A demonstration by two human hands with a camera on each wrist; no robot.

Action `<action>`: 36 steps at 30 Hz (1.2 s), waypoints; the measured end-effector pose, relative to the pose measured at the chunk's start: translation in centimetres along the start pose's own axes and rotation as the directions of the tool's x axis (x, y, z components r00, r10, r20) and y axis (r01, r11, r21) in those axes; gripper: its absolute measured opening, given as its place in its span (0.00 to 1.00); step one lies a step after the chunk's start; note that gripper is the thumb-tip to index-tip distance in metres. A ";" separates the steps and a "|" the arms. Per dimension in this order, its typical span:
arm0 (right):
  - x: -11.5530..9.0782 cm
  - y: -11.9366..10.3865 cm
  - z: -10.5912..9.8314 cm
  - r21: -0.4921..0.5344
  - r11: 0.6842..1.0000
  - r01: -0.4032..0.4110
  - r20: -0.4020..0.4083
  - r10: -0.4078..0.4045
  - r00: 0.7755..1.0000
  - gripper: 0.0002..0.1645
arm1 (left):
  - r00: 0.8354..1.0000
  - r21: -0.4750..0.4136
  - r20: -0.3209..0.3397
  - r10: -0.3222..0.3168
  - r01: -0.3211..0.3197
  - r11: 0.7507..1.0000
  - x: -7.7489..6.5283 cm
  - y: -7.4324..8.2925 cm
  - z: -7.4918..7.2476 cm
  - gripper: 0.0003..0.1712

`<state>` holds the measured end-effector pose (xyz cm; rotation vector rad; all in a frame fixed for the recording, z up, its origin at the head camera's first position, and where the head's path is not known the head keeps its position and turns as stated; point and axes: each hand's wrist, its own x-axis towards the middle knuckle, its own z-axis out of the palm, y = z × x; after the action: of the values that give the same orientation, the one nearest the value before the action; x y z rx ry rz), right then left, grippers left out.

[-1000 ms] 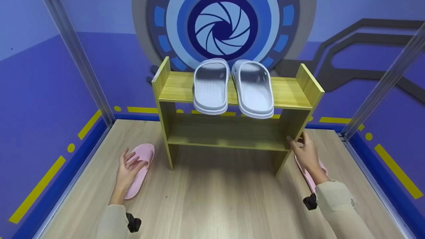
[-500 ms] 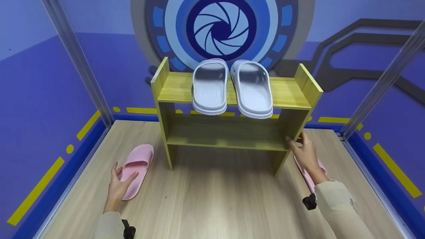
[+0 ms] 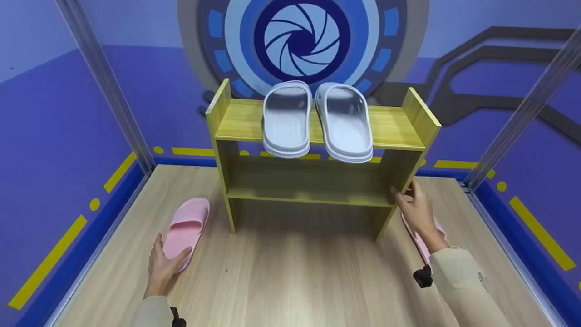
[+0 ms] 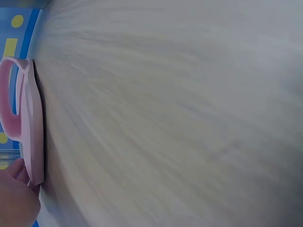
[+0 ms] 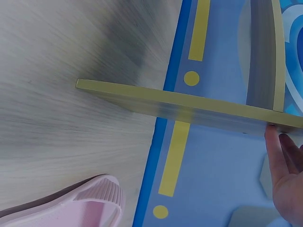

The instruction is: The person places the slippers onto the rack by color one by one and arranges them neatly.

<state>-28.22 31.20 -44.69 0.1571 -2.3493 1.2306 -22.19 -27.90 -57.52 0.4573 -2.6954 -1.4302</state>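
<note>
My left hand (image 3: 161, 268) holds the heel end of a pink slide slipper (image 3: 187, 225), thumb along one side and fingers along the other. That slipper lies sole down on the floor, left of a small wooden shoe rack (image 3: 245, 119). In the left wrist view, fingertips (image 4: 18, 166) show right at its heel. My right hand (image 3: 418, 211) grips the rack's right side panel, thumb at the front edge and fingers round the outer face. A second pink slipper (image 5: 102, 191) lies beyond that panel, partly hidden under my right forearm in the head view.
Two pale grey clogs, the left clog (image 3: 287, 125) and the right clog (image 3: 349, 129), stand side by side on the rack's top board, heels over its front edge. Blue printed walls (image 3: 150, 104) and metal corner posts (image 3: 106, 81) enclose the wood-patterned floor (image 3: 290, 281).
My left hand has drawn back from the slipper's strap toward its heel and closed round it there. My right hand keeps its grip on the rack, and the clogs stay put.
</note>
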 end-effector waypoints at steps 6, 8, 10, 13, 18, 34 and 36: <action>0.0 0.1 0.0 -0.010 1.000 -0.015 0.004 0.015 1.000 0.26 | 1.000 0.144 0.002 -0.003 0.003 0.990 0.0 -0.1 0.8 0.66; 0.0 0.1 0.0 -0.016 1.000 -0.015 0.004 0.015 1.000 0.26 | 1.000 0.157 -0.007 0.002 -0.001 0.988 0.0 -0.2 1.0 0.67; 0.0 0.1 0.1 -0.013 1.000 -0.012 0.003 0.012 1.000 0.26 | 1.000 0.156 -0.013 0.006 -0.004 0.988 0.0 -0.3 1.2 0.67; 0.0 0.1 0.1 -0.010 1.000 -0.010 0.005 0.010 1.000 0.26 | 1.000 0.157 -0.022 0.007 -0.003 0.988 -0.1 -0.3 1.4 0.67; 0.0 -0.1 0.1 0.014 1.000 -0.016 0.009 0.016 1.000 0.26 | 0.997 0.204 -0.063 0.042 -0.029 0.979 -0.3 -0.5 1.6 0.65; 0.1 0.1 0.1 -0.005 0.999 -0.039 0.009 0.039 0.999 0.27 | 0.982 0.224 -0.140 0.123 -0.090 0.970 -0.2 0.1 1.8 0.60; 0.1 0.1 0.0 -0.005 0.999 -0.046 0.013 0.046 0.999 0.28 | 0.984 0.215 -0.129 0.126 -0.096 0.972 -0.1 0.2 1.6 0.60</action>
<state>-28.38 31.24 -44.72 0.1099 -2.3790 1.2497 -22.46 -26.48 -58.30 0.3951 -2.7180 -1.0516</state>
